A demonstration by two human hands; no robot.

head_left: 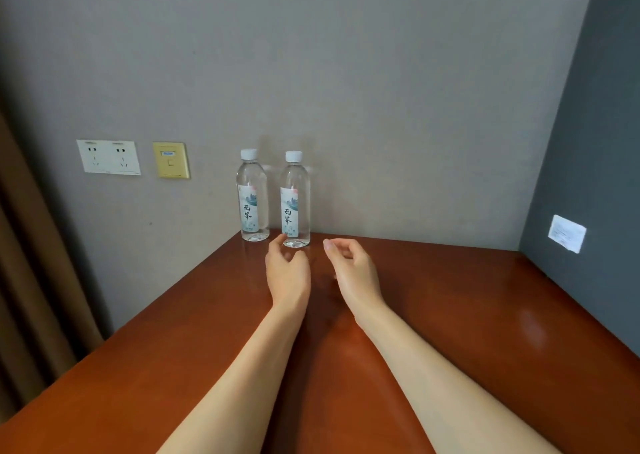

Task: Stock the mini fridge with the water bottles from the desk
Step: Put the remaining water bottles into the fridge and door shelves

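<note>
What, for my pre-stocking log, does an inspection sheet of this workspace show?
Surface: glossy reddish-brown desk, set against a grey wall.
Job's things: left water bottle and right water bottle, upright, capped, side by side at the wall; mini fridge not in view.
Clutter: nothing seen.
Hands: left hand and right hand loosely curled, empty, near the right water bottle.
Cables: nothing seen.
Surroundings: double wall socket, yellow wall plate, brown curtain, paper notice on dark side panel.

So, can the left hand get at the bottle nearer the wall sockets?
Probably yes. The left hand is open, short of both bottles; bare desk lies between it and the sockets-side bottle, though the other bottle stands close beside.
</note>
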